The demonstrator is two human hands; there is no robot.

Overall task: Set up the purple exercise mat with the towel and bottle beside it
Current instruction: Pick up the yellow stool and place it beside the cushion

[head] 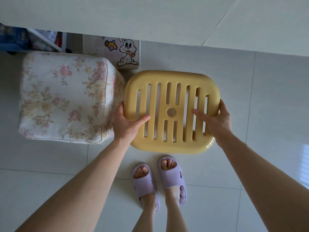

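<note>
I look straight down at a yellow plastic stool [172, 97] with a slotted seat. My left hand [127, 122] grips its left edge, thumb on top of the seat. My right hand [215, 118] grips the right edge the same way, thumb lying across the slots. No purple mat, towel or bottle shows in this view.
A floral padded cube seat [66, 96] stands right against the stool's left side. A white table edge [150, 22] runs across the top, with a rabbit-picture panel [125, 51] and storage clutter [25, 41] beneath it. My feet in lilac slippers [158, 178] stand on pale floor tiles [267, 114].
</note>
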